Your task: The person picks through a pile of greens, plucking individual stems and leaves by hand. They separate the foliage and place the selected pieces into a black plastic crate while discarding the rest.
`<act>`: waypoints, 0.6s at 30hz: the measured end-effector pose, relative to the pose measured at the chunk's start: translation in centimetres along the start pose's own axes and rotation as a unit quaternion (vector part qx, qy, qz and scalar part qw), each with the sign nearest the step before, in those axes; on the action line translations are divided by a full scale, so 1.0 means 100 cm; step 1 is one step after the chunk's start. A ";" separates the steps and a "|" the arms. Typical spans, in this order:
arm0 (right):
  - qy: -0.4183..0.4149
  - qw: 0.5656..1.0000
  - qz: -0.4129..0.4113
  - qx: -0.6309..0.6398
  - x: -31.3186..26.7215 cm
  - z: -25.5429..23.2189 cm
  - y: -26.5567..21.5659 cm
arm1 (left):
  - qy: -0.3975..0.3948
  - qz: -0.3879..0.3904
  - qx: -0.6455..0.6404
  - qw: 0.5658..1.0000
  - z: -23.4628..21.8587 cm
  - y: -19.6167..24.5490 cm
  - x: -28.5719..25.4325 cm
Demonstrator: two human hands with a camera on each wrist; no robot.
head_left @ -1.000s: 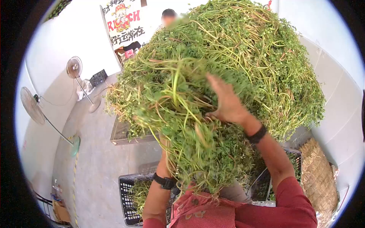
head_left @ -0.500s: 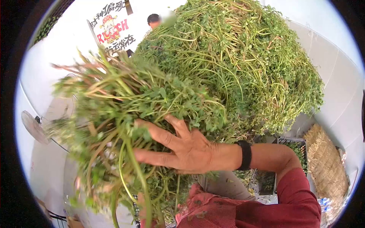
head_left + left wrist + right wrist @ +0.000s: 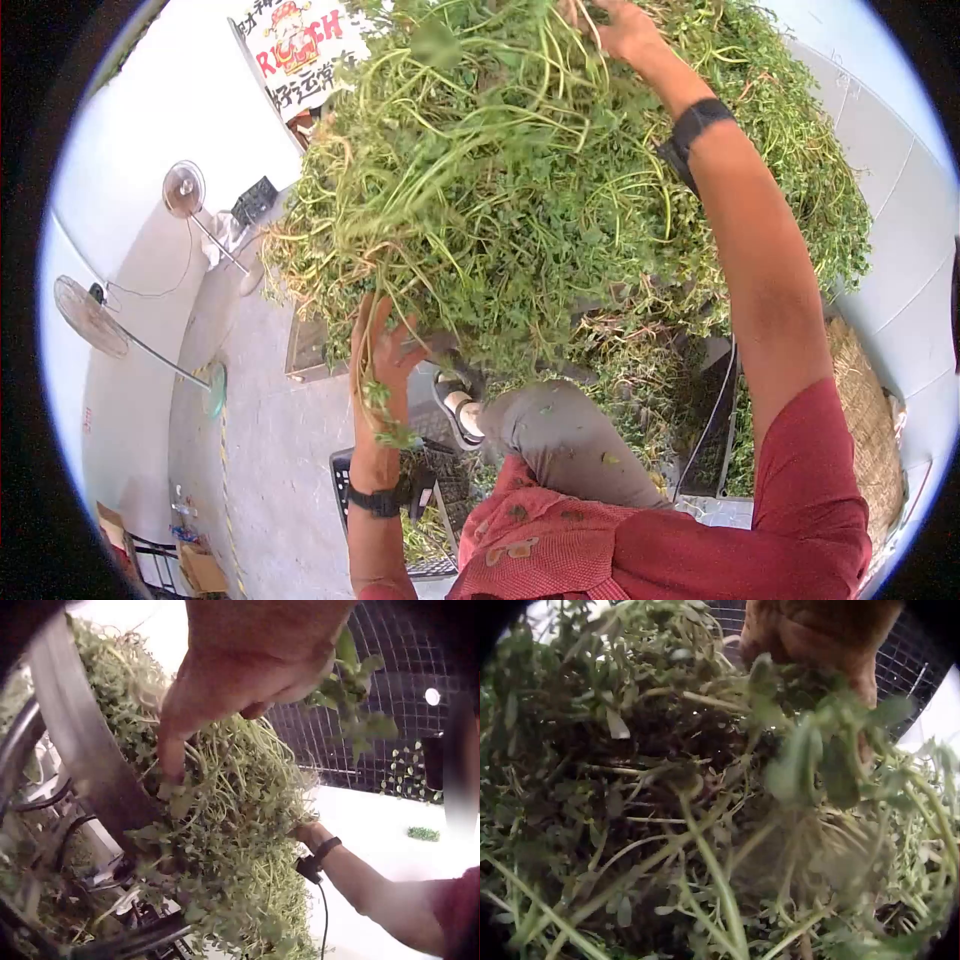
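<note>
Leafy green stems form a large heap that fills the upper middle of the head view. My right hand is at the heap's far upper part, its fingers curled into the stems and partly hidden by them. At the heap's near left edge, my left hand touches the greens with fingers extended, a small sprig hanging over it. The left wrist view shows a finger of my left hand reaching down against the greens. Greens surround the fingers of my right hand in the right wrist view.
Two standing fans are at the left, near a wall poster. Below the heap lie a black crate with greens, my knee and a foot. A woven sack leans at the right.
The bunch that was lifted at the left is now on the heap. My right hand has moved up and away to the far side; my left hand has come into view at the near edge.
</note>
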State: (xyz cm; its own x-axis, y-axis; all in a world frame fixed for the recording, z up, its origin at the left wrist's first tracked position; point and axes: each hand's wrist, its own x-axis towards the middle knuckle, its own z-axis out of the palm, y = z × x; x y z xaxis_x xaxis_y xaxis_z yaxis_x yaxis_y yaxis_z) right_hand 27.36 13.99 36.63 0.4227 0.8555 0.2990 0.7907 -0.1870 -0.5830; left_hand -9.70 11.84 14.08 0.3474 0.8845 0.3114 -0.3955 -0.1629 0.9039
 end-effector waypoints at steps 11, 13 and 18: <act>0.215 0.941 -0.255 -0.057 0.018 0.043 0.022 | 0.004 -0.023 -0.144 0.989 0.018 -0.007 0.039; 0.166 0.962 -0.206 -0.067 -0.001 0.035 0.014 | 0.018 -0.040 -0.149 0.988 0.028 0.000 0.045; 0.308 0.863 -0.341 -0.210 -0.094 0.052 -0.055 | 0.033 -0.018 -0.099 0.994 0.040 0.008 0.050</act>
State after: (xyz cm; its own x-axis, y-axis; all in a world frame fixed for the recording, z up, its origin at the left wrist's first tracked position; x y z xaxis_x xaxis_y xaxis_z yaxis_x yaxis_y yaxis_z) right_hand 16.78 9.48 33.08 -0.1504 0.4405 0.8850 0.9849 -0.0113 0.1730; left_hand -4.90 14.41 17.50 0.3114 0.9158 0.2536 -0.5447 -0.0467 0.8374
